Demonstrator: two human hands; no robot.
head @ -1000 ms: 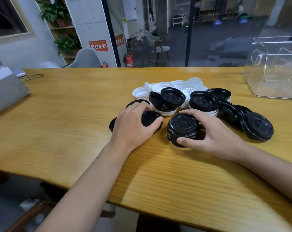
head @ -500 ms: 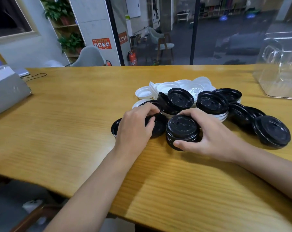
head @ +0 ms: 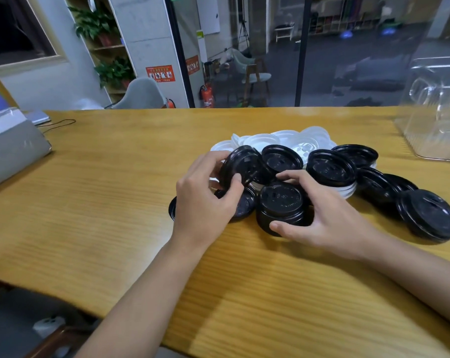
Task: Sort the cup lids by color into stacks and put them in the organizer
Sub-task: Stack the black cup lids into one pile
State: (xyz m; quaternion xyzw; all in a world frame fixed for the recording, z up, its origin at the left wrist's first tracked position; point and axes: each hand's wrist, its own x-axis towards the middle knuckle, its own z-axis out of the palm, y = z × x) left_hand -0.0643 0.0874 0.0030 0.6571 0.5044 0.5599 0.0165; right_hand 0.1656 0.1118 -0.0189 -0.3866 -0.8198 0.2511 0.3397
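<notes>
The left hand (head: 203, 200) pinches a tilted black lid (head: 242, 165) by its rim. The right hand (head: 324, 218) curls round the black stack (head: 282, 202) just beside it. The plastic looks thin, light and probably slippery, so the rims grip best.

— How is the left hand (head: 206, 195) set?
— Lifted slightly, with the thumb and curled fingers pinching a tilted black lid (head: 240, 164) at its rim.
— And the right hand (head: 330, 218)?
— Low, with the thumb on the near side and the fingers curved round the stack of black lids (head: 280, 202). Both bare forearms reach forward.
</notes>
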